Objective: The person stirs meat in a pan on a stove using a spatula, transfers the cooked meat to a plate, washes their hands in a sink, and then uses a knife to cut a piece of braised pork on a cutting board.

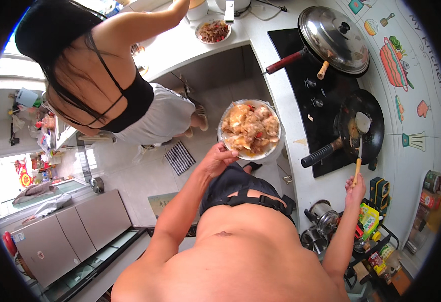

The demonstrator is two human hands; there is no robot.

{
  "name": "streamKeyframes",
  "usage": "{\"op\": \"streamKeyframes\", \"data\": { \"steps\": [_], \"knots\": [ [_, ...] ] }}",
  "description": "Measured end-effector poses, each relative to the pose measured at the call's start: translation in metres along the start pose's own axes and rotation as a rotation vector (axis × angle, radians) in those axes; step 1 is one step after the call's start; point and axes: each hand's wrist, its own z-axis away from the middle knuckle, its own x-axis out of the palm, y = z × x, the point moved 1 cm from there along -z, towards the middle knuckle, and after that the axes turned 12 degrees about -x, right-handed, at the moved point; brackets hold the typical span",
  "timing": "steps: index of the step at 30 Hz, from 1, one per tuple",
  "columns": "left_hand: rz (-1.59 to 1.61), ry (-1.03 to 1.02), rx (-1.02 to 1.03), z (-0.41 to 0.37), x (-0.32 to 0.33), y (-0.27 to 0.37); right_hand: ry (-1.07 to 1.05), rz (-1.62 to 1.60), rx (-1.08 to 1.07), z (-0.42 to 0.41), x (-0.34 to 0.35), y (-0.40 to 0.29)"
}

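My left hand [220,158] grips the near left rim of a plate [255,154] heaped with cooked food [251,127], held up over the floor beside the counter. The bowl or plate seems to have thin plastic film about its edge. In my right hand [354,188] is the wooden handle of a spatula [363,122], whose metal blade rests inside a black wok [373,141] on the cooktop. Brown residue shows in the wok, and its ribbed black handle [320,153] points toward the counter's edge.
On the black cooktop [303,90] stands a second pan under a domed metal lid [337,41]. Another person [122,75] stands at the far left counter, near a dish of food [213,31]. Metal pots [322,215] and seasoning packets [369,219] crowd the counter at right. A checked mat [180,157] lies on the floor.
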Motion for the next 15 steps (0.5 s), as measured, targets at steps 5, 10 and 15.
{"op": "streamKeyframes", "data": {
  "steps": [5, 10, 15],
  "knots": [
    [0.045, 0.061, 0.035, -0.005, -0.011, 0.008, 0.009, 0.148, -0.019, 0.003, -0.015, 0.004],
    [0.084, 0.062, 0.061, -0.021, -0.035, 0.023, 0.174, 0.443, -0.384, -0.005, -0.054, -0.007],
    [0.140, 0.066, 0.129, -0.035, -0.051, 0.051, 0.310, 0.828, -0.854, 0.040, -0.021, -0.095]
  ]
}}
